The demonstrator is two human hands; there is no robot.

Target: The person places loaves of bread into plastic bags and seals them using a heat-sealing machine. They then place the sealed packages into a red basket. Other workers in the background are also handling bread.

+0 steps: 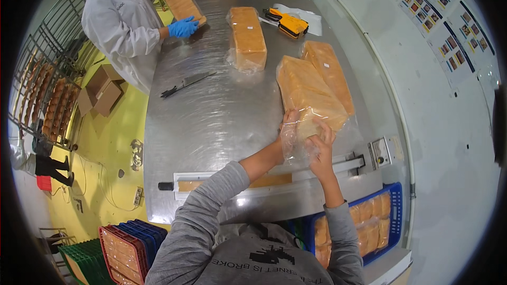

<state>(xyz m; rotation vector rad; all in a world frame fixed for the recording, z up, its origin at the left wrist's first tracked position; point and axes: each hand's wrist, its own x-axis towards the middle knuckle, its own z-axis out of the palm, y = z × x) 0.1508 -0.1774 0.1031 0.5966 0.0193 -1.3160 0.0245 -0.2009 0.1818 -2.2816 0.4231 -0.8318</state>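
My left hand [290,126] grips the side of the loose open end of a clear plastic bag around a long bread loaf [309,87]. At that bag's near end, my right hand [323,138] pinches the film. A second bagged loaf [328,71] lies close along the right side of the first. Another bagged loaf [248,39] lies farther off, left of these two. A long bar-type bag sealer [273,181] sits on the steel table in front of me, partly hidden under my left forearm.
A knife [188,84] lies on the steel table [190,126]. A yellow-orange tape dispenser [292,23] rests on white sheets. Across the left edge, a co-worker's blue-gloved hand [183,27] holds a bagged loaf. A blue crate [396,221] with packed bread stands below right.
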